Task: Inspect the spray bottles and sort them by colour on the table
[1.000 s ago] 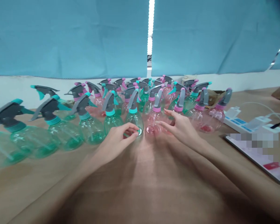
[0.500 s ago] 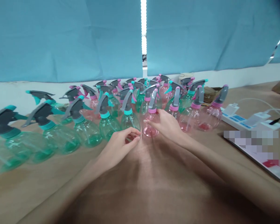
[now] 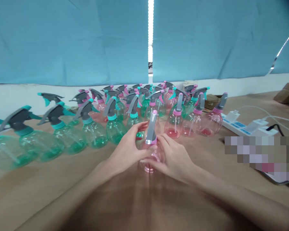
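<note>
A clear pink spray bottle (image 3: 150,165) with a grey trigger head and pink collar stands upright before me, pulled forward of the rows. My right hand (image 3: 174,154) wraps its right side, thumb across the front of the body. From the left, my left hand (image 3: 128,144) curves around the bottle with its thumb against the front near the neck; its fingertips are partly hidden behind the bottle. Just beyond my left hand is a green spray bottle (image 3: 116,128) with a turquoise collar. To the right stands another pink spray bottle (image 3: 174,128) with a little pink at its base.
Green spray bottles (image 3: 73,139) line the left, with more mixed green and pink ones behind. A white power strip (image 3: 238,125) with plugs and cables lies at right, near a flat device (image 3: 276,178), partly blurred out. Blue curtains (image 3: 197,41) hang behind the brown-covered table (image 3: 207,163).
The pink spray bottle has come out of the front row towards me in my right hand. My left hand has moved right and closed onto it. The view has shifted slightly.
</note>
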A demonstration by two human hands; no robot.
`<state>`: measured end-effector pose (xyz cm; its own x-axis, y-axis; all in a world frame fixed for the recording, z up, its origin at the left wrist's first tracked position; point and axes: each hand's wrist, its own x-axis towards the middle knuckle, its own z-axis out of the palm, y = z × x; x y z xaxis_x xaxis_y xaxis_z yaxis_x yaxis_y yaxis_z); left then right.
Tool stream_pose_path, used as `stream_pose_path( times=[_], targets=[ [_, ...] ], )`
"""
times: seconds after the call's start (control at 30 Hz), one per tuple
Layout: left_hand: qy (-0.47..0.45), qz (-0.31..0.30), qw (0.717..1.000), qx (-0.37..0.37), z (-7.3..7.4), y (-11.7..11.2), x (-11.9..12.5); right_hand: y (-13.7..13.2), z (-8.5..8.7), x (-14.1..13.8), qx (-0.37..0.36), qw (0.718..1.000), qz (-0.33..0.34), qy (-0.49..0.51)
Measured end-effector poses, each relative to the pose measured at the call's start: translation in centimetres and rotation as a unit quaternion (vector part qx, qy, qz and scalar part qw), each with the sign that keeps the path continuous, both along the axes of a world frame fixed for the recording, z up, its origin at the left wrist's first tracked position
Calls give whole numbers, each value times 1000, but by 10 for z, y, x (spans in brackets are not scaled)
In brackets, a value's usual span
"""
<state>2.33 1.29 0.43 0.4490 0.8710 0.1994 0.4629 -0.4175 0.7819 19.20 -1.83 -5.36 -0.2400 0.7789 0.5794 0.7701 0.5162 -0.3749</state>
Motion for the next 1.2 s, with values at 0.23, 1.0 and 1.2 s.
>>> stream_pose_path(
  times=[0.23, 1.0, 1.2],
  targets=[
    [-66, 6, 998, 11, -2, -18, -5, -19, -12, -31, 58, 997, 34, -28],
    [-94, 57, 994, 5, -5, -10, -14, 34, -52, 47, -198, 955, 199, -101],
    [-97, 60, 993, -1, -3, -9, -15, 26, -54, 44, -195, 955, 198, -100]
  ],
)
